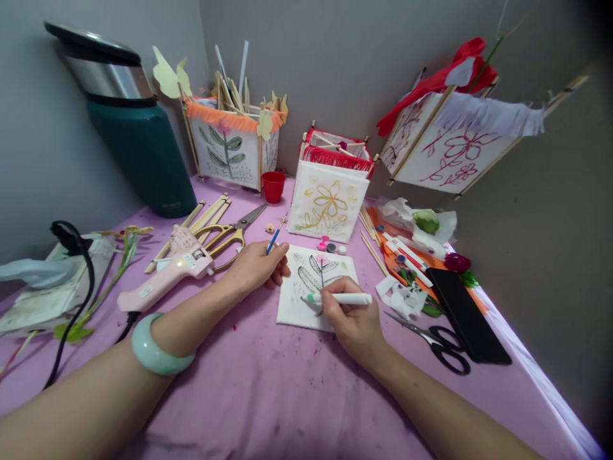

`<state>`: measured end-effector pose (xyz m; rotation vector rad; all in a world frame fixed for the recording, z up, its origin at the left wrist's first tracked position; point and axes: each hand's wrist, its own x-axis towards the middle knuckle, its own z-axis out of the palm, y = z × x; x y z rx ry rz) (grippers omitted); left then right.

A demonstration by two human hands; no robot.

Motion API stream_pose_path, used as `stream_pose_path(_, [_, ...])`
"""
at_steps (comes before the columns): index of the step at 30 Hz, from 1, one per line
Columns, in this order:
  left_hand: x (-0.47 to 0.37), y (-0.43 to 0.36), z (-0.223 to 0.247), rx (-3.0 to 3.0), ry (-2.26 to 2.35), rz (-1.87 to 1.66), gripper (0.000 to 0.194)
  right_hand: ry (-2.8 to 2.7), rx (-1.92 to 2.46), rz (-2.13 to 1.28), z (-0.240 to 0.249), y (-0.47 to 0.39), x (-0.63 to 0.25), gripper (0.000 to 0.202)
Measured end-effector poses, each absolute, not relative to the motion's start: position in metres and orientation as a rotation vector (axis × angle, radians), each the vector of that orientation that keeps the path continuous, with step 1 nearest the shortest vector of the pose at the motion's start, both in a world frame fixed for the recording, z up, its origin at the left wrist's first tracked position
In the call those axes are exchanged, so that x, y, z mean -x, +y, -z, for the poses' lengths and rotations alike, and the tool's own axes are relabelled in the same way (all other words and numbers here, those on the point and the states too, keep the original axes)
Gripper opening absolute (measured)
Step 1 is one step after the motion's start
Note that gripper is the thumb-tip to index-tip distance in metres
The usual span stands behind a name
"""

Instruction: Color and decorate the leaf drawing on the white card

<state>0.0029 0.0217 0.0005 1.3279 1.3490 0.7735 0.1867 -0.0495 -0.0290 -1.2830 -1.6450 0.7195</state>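
Note:
A white square panel (297,310) lies flat in front of me, bearing a drawn plant with dark-outlined green leaves and a pink flower. My right hand (353,319) grips a white marker with a green collar (352,298), its tip at the lower left part of the drawing. At the panel's upper left edge is my left hand (261,265), with a thin blue paintbrush (274,240) held upright between thumb and fingers. Some left fingers curl beside the panel's edge. Small paint pots (331,247) sit just beyond the panel.
On the left lie a pink glue gun (172,271), gold-handled scissors (234,231) and a teal bottle (143,153). Decorated lanterns (330,198) and a red cup (273,187) stand behind. Black scissors (438,342), a black phone-like slab (467,313) and several markers (407,259) are at right.

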Motion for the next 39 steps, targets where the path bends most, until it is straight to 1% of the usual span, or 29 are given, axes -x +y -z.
stream_pose_path(6, [-0.003,0.021,-0.001,-1.339,1.343,-0.769,0.031,-1.647,1.27,-0.77,0.028,-0.05,-0.188,0.014])
stream_pose_path(11, [-0.003,0.022,0.0,-1.338,1.351,-0.764,0.032,-1.576,1.253,-0.715,0.026,-0.05,-0.188,0.013])
stream_pose_path(17, [-0.002,0.024,0.004,-1.356,1.349,-0.771,0.032,-1.638,1.271,-0.741,0.028,-0.05,-0.187,0.012])
stream_pose_path(22, [-0.002,0.024,0.004,-1.344,1.351,-0.765,0.031,-1.624,1.242,-0.65,0.026,-0.05,-0.186,0.011])
stream_pose_path(29, [-0.003,0.023,0.001,-1.331,1.361,-0.761,0.031,-1.475,1.282,-0.549,0.013,-0.048,-0.197,0.016])
stream_pose_path(39, [-0.003,0.024,0.003,-1.343,1.371,-0.76,0.032,-1.61,1.265,-0.684,0.027,-0.05,-0.194,0.012])
